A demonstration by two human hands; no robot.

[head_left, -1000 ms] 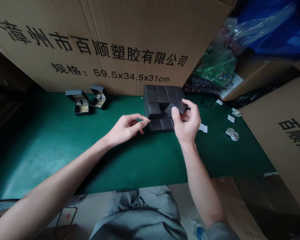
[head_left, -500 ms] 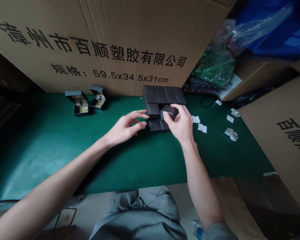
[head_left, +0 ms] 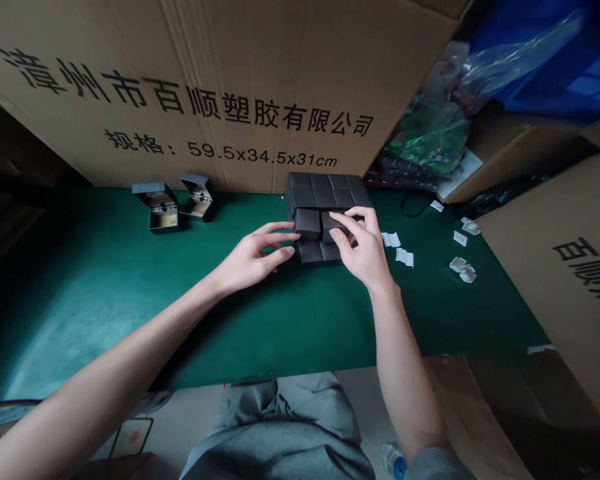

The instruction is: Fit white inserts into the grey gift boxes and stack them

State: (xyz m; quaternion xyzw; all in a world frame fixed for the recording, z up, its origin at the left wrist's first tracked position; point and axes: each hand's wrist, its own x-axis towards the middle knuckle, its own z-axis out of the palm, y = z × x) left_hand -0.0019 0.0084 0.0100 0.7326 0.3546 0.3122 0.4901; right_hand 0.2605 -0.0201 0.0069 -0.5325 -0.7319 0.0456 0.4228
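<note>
Small black hinged boxes, like jewellery boxes [head_left: 325,190], stand closed in a stacked block on the green table [head_left: 280,320]. Beside the block's left side is my left hand [head_left: 253,257], fingers stretched out and apart, the tips at a near box [head_left: 307,223]. My right hand [head_left: 363,247] rests its thumb and fingertips on the neighbouring box [head_left: 329,228], which sits level in the row; its fingers are loosely spread and partly cover that box. Two more such boxes, a larger-looking one [head_left: 163,217] and another [head_left: 200,200], stand with lids raised at the left, pale lining showing.
A large printed carton [head_left: 230,80] rises behind the boxes. White paper scraps [head_left: 405,257] and crumpled bits [head_left: 463,269] lie to the right. Another carton [head_left: 570,253] borders the right side. Plastic bags [head_left: 435,130] and a blue bin [head_left: 545,67] are at the back right.
The box that my right hand held tilted has come down level into the front row, beside its neighbour. My right fingers have loosened and spread over it. My left hand has barely moved.
</note>
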